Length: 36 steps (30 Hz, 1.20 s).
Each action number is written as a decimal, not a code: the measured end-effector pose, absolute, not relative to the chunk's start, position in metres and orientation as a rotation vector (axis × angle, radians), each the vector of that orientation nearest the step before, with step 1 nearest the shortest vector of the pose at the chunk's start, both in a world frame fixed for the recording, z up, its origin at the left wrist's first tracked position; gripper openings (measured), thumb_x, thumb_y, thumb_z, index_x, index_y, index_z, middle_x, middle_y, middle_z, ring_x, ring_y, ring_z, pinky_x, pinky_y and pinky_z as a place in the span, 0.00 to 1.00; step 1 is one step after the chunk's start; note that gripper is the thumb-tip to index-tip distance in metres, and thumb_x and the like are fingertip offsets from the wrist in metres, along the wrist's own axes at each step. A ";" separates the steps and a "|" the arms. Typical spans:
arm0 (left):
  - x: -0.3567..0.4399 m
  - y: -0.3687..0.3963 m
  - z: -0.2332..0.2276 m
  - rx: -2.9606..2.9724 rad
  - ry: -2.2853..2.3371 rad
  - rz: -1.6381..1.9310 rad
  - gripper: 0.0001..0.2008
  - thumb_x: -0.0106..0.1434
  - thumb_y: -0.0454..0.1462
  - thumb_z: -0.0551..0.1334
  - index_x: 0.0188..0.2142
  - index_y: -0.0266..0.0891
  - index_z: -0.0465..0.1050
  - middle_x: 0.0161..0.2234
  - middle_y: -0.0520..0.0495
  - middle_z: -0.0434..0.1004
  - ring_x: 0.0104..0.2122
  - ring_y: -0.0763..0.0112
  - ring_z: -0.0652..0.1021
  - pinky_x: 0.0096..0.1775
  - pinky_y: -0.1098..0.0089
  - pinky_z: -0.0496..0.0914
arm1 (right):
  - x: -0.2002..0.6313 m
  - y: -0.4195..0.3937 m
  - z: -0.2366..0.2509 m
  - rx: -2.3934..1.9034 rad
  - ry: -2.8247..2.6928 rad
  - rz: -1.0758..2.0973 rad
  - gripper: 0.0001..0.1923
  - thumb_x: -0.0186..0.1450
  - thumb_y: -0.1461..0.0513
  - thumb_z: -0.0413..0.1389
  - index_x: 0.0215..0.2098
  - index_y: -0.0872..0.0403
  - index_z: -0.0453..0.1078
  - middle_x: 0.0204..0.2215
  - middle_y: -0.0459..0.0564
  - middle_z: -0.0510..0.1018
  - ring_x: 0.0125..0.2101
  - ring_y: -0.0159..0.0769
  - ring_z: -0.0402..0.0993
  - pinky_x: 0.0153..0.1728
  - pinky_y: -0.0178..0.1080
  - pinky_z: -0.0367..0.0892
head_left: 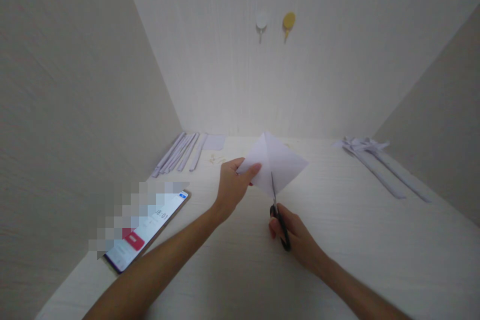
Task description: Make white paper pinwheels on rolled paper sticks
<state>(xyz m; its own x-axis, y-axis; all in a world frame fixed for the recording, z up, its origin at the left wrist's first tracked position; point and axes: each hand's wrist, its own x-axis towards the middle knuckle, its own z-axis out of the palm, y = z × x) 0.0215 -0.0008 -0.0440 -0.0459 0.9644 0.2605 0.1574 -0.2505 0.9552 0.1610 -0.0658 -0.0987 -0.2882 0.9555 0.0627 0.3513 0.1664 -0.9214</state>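
Phone (146, 232) reads perhaps "18:01".

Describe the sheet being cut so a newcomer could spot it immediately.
On the pale table, look at the middle, between both hands. The left hand pinches a folded white paper that the scissors in the right hand bite into. Unlike the flat paper strips behind, it is held up, diamond-shaped.

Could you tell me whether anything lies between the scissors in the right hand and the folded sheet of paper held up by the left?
Nothing visible does. The scissors in the right hand already have their blades in the lower edge of the folded paper, which the left hand pinches at its left corner above the tabletop.
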 end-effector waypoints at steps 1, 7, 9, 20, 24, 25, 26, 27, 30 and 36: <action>0.022 -0.001 -0.044 1.482 1.236 1.374 0.13 0.48 0.42 0.60 0.15 0.35 0.64 0.13 0.54 0.62 0.15 0.79 0.64 0.16 0.78 0.58 | 0.161 -0.066 -0.100 -1.235 -1.756 1.113 0.15 0.60 0.54 0.42 0.20 0.53 0.53 0.16 0.42 0.61 0.19 0.28 0.57 0.21 0.32 0.53; 0.022 0.000 -0.045 1.459 1.234 1.377 0.13 0.47 0.42 0.60 0.16 0.34 0.65 0.13 0.54 0.63 0.15 0.79 0.64 0.16 0.78 0.59 | 0.162 -0.067 -0.101 -1.234 -1.760 1.100 0.15 0.61 0.55 0.42 0.20 0.53 0.53 0.16 0.42 0.61 0.19 0.27 0.57 0.21 0.31 0.54; 0.022 0.001 -0.045 1.448 1.230 1.378 0.13 0.47 0.42 0.60 0.16 0.34 0.65 0.13 0.54 0.63 0.15 0.79 0.64 0.16 0.78 0.59 | 0.162 -0.067 -0.101 -1.244 -1.762 1.099 0.15 0.61 0.55 0.42 0.20 0.53 0.53 0.16 0.42 0.61 0.19 0.27 0.57 0.20 0.31 0.54; 0.021 0.003 -0.049 1.440 1.197 1.408 0.12 0.46 0.42 0.61 0.17 0.34 0.66 0.13 0.53 0.64 0.15 0.78 0.65 0.16 0.78 0.59 | 0.163 -0.064 -0.105 -1.290 -1.760 1.108 0.18 0.59 0.50 0.43 0.20 0.53 0.52 0.14 0.41 0.61 0.16 0.27 0.56 0.19 0.32 0.53; 0.021 0.004 -0.048 1.436 1.199 1.397 0.12 0.47 0.42 0.60 0.17 0.34 0.66 0.13 0.53 0.63 0.15 0.79 0.65 0.16 0.78 0.59 | 0.163 -0.064 -0.107 -1.308 -1.754 1.122 0.17 0.59 0.51 0.43 0.20 0.53 0.52 0.13 0.41 0.61 0.16 0.26 0.56 0.18 0.31 0.53; 0.021 0.004 -0.048 1.437 1.200 1.398 0.12 0.47 0.42 0.60 0.17 0.34 0.66 0.13 0.53 0.63 0.15 0.79 0.64 0.16 0.78 0.59 | 0.163 -0.064 -0.107 -1.315 -1.756 1.118 0.16 0.59 0.51 0.44 0.20 0.53 0.53 0.14 0.41 0.61 0.16 0.26 0.56 0.18 0.31 0.53; 0.021 0.004 -0.048 1.437 1.200 1.399 0.12 0.47 0.42 0.60 0.17 0.34 0.66 0.13 0.53 0.63 0.15 0.79 0.64 0.16 0.78 0.59 | 0.163 -0.064 -0.107 -1.325 -1.759 1.112 0.16 0.59 0.51 0.44 0.20 0.53 0.53 0.14 0.41 0.61 0.16 0.26 0.56 0.18 0.31 0.53; 0.021 0.004 -0.048 1.437 1.198 1.402 0.12 0.47 0.42 0.60 0.17 0.34 0.66 0.13 0.53 0.63 0.15 0.79 0.64 0.16 0.78 0.59 | 0.163 -0.064 -0.106 -1.336 -1.760 1.104 0.16 0.59 0.52 0.44 0.20 0.53 0.53 0.14 0.41 0.61 0.16 0.26 0.56 0.18 0.31 0.53; 0.021 0.004 -0.049 1.431 1.187 1.410 0.12 0.46 0.42 0.61 0.17 0.34 0.67 0.13 0.53 0.63 0.15 0.79 0.64 0.16 0.78 0.59 | 0.163 -0.064 -0.106 -1.353 -1.757 1.097 0.16 0.59 0.52 0.45 0.20 0.53 0.53 0.13 0.41 0.61 0.16 0.26 0.55 0.17 0.31 0.53; 0.021 0.004 -0.049 1.409 1.192 1.400 0.12 0.46 0.41 0.61 0.17 0.34 0.67 0.13 0.53 0.64 0.15 0.79 0.64 0.16 0.78 0.59 | 0.163 -0.064 -0.107 -1.338 -1.740 1.129 0.16 0.58 0.52 0.46 0.20 0.53 0.53 0.13 0.40 0.60 0.16 0.26 0.55 0.17 0.31 0.53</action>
<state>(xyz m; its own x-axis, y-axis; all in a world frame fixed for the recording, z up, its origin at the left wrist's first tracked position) 0.0208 0.0044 -0.0489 -0.0577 0.9693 0.2388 0.0811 -0.2339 0.9689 0.1631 -0.0639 -0.1075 -0.2579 0.9662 -0.0021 0.3954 0.1036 -0.9126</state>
